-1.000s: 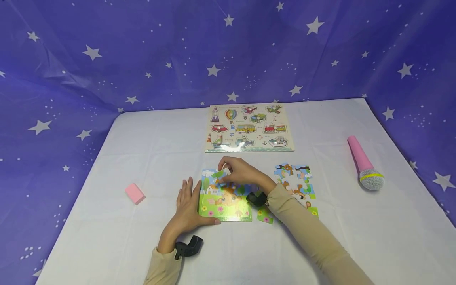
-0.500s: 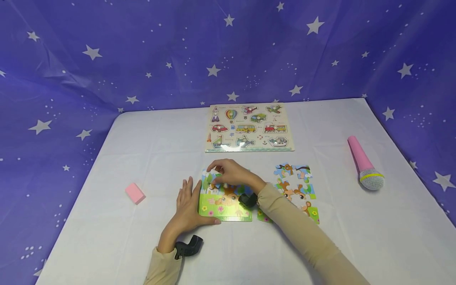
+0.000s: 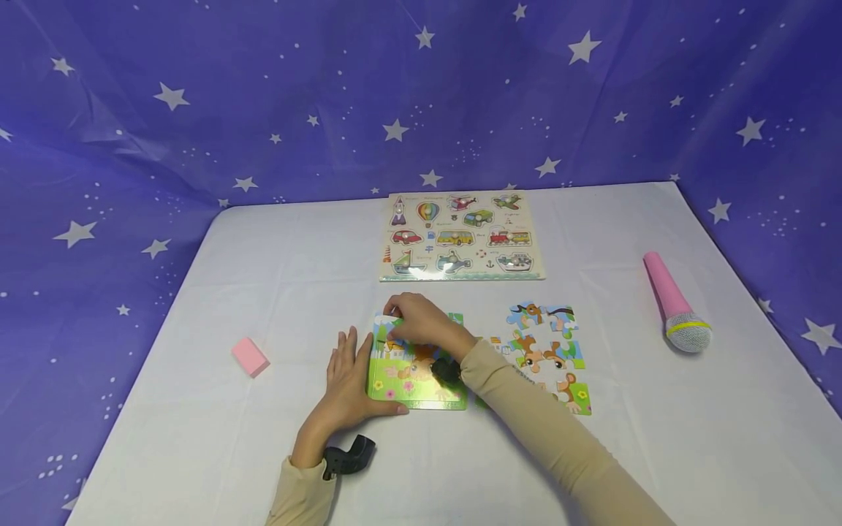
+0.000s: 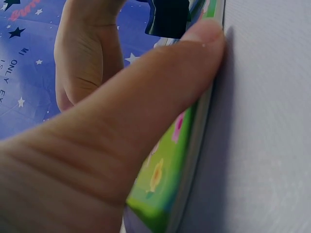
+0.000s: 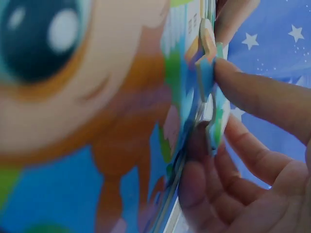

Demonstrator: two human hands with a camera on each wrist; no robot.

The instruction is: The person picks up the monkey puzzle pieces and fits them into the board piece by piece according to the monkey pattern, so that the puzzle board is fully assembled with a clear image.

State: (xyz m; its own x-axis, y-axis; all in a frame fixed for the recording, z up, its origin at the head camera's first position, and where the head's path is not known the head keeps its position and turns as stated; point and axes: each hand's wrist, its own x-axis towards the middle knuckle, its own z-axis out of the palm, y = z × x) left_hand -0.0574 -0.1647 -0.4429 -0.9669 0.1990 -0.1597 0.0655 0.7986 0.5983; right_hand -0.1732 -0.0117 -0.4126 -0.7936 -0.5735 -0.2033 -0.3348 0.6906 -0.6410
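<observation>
A square puzzle board (image 3: 427,403) with a green and blue animal picture lies at the middle front of the table. My left hand (image 3: 343,391) rests along its left side, fingers straight, with the thumb against the near edge; the left wrist view shows that thumb (image 4: 160,77) on the rim. Over the board's upper left corner, my right hand (image 3: 422,320) pinches a jigsaw piece (image 5: 207,75) between thumb and fingers. This piece stands slightly tilted against the board's surface in the right wrist view. From above, the right hand hides most of it.
Several loose jigsaw pieces (image 3: 580,394) lie right of the board, partly under the right sleeve. Behind is a wooden vehicle puzzle (image 3: 454,250). A pink block (image 3: 250,356) sits at left, and a pink toy microphone (image 3: 667,288) lies at right.
My right hand has moved left across the board with the jigsaw piece, to its upper left corner. The left hand has stayed in place.
</observation>
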